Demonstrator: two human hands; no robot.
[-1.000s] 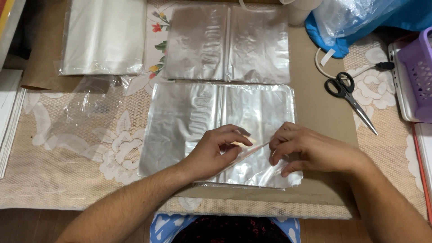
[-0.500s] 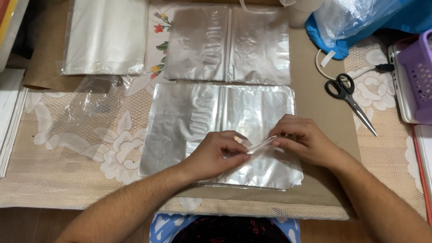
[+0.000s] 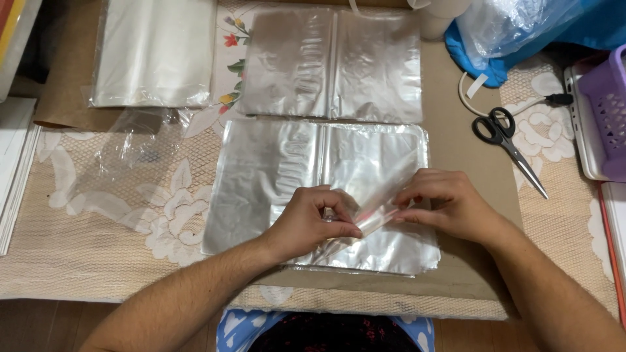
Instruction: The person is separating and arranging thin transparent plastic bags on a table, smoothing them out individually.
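- We see our left hand (image 3: 313, 218) and right hand (image 3: 447, 205) meeting low over the near stack of clear plastic bags (image 3: 274, 176), the fingertips of both pinched shut on one thin transparent bag (image 3: 372, 218).
- That bag is glossy and limp, lifted off the right half of the stack and stretched between the two hands, its edge creased where we grip it.
- The near stack lies flat, rectangular with rounded corners, silvery under the light, with a straight seam down its middle.
- Just behind it sits a second stack of bags (image 3: 332, 65), the same shape and sheen, touching or nearly touching the first.
- To the far left rests a sealed pack of plastic sheets (image 3: 153, 52), smooth and milky, and in front of it a loose crumpled film (image 3: 124, 156).
- All of this lies on a brown cardboard sheet (image 3: 469, 261) over a beige lace tablecloth (image 3: 98, 248) with raised floral motifs.
- On the right, black-handled scissors (image 3: 505, 140) lie closed on the cardboard, near a white cable (image 3: 476, 91).
- Beyond them we catch a blue bag (image 3: 587, 26) stuffed with clear plastic, and a purple lattice basket (image 3: 606, 111) at the edge.
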